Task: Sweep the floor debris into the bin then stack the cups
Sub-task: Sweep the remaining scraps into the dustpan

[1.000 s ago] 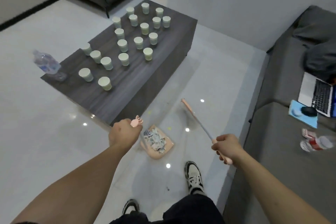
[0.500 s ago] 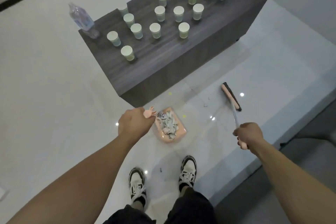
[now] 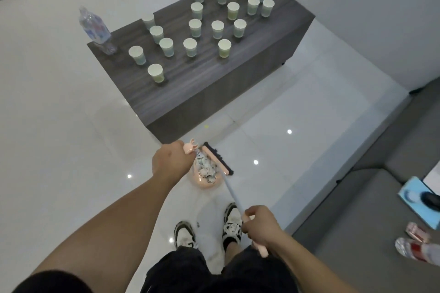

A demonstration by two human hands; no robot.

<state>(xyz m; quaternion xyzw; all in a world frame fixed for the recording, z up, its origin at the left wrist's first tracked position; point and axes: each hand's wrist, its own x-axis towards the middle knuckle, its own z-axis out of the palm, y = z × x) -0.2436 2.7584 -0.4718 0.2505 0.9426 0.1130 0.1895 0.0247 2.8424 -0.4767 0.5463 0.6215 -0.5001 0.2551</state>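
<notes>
My left hand grips the pink handle of a pink dustpan that rests on the white floor and holds a heap of paper scraps. My right hand grips the pink end of a broom whose dark-bristled head lies against the dustpan's right edge. Several pale green paper cups stand apart from one another on the dark wooden coffee table. A small yellow speck lies on the floor by the table's base.
A clear water bottle stands at the table's left corner. A grey sofa runs along the right, with a blue pad and a bottle on it. My two shoes are just behind the dustpan.
The broom head has swung left from the open floor to the dustpan's edge. My right hand has come in closer to my body. The left hand still holds the dustpan in place.
</notes>
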